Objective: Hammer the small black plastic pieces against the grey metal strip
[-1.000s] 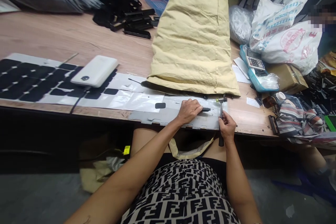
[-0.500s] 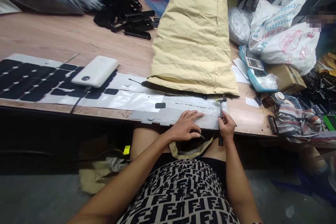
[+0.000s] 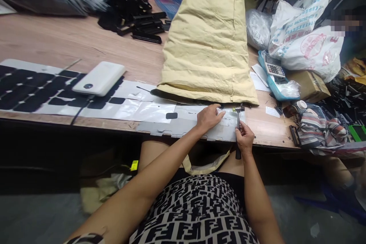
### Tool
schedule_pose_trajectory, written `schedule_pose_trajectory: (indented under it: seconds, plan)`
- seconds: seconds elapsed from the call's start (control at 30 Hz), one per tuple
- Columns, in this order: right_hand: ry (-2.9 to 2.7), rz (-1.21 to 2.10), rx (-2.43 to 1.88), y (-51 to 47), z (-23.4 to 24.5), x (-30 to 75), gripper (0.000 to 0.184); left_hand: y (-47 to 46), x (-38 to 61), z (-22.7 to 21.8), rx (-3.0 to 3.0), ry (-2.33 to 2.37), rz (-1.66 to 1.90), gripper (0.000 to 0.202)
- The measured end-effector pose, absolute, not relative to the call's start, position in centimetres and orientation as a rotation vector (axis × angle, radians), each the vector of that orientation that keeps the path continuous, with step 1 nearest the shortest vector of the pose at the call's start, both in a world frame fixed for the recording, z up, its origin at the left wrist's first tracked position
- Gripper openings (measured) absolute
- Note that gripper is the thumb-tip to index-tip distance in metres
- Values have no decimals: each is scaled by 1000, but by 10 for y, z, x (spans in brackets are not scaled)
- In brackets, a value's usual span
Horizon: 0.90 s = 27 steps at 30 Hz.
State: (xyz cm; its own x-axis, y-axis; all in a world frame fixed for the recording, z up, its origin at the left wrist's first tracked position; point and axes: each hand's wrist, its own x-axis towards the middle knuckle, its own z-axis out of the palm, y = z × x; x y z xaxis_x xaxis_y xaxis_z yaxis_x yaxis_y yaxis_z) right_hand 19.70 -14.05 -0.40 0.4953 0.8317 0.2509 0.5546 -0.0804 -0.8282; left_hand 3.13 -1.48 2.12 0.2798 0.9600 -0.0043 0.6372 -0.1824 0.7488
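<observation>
My right hand point(image 3: 245, 136) is closed around the dark handle of a small hammer point(image 3: 238, 122). The hammer's head, with a yellow-green end, is at the near edge of a beige fabric piece point(image 3: 208, 61). Left of the hammer, my left hand point(image 3: 209, 117) rests over a grey-white board point(image 3: 188, 131) at the table's front edge. Its fingertips reach the fabric's edge beside small dark parts, and the thumb stands apart from the index finger. The undersides of these fingers are hidden.
Left of the board lie a dark-celled panel point(image 3: 25, 89) and a white power bank point(image 3: 100, 78) with a cable. Black parts point(image 3: 147, 26) and a blue basket point(image 3: 166, 2) sit behind. Rightward are a calculator point(image 3: 273, 65), white sack point(image 3: 314, 45) and striped cloth point(image 3: 313, 129).
My left hand has moved forward from the table's front edge to the beige fabric's edge. My right hand still holds the hammer in nearly the same place. The view has shifted slightly.
</observation>
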Motion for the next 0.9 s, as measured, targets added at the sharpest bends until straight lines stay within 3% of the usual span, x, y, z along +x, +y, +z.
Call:
schedule_pose_trajectory:
  seconds: [0.13,0.33,0.67,0.9]
  plan:
    - [-1175,328,-1776,-141,-6,197,47,1,61,28,1890,1650,638,37]
    - [-1184,316,-1764,-141,-3,196,46,10,66,25,1908,1744,572,24]
    - [-1184,349,-1752,-141,-1,196,47,-19,12,10,2126,1303,572,12]
    - [-1190,363,-1749,-141,-1,196,48,-18,13,-5,2288,1163,721,20]
